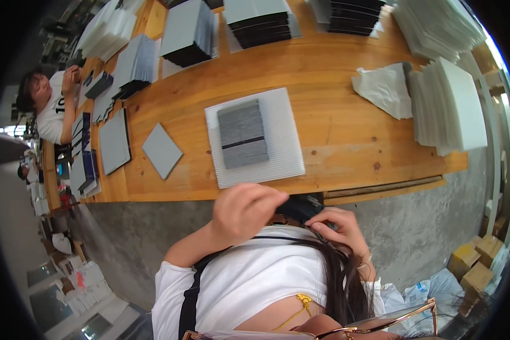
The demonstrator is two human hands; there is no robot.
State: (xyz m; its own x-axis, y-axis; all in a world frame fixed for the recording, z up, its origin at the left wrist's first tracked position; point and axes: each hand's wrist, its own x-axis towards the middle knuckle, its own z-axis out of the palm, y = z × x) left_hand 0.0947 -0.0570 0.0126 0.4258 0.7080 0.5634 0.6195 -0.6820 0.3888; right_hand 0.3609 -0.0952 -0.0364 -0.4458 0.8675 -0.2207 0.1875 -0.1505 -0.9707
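At the table's near edge, close to my waist, is a dark, shiny black item [303, 207], partly hidden, its kind unclear. My right hand [341, 228] pinches its right side between thumb and fingers. Just left of it, my left hand [245, 211] is raised with fingers curled together; whatever they hold, if anything, is hidden. Beyond my hands, a grey block of stacked pieces [241, 124] with a dark band across it lies on a white ribbed foam sheet [292, 153]. A single grey panel [162, 151] lies cornerwise to the left.
Stacks of grey, black-edged panels [188, 31] line the far side of the wooden table [334, 122]. White foam sheets [445, 107] stand at the right beside a crumpled sheet [384, 90]. Another person [54, 105] sits at the left end. Cardboard boxes [475, 277] sit on the floor.
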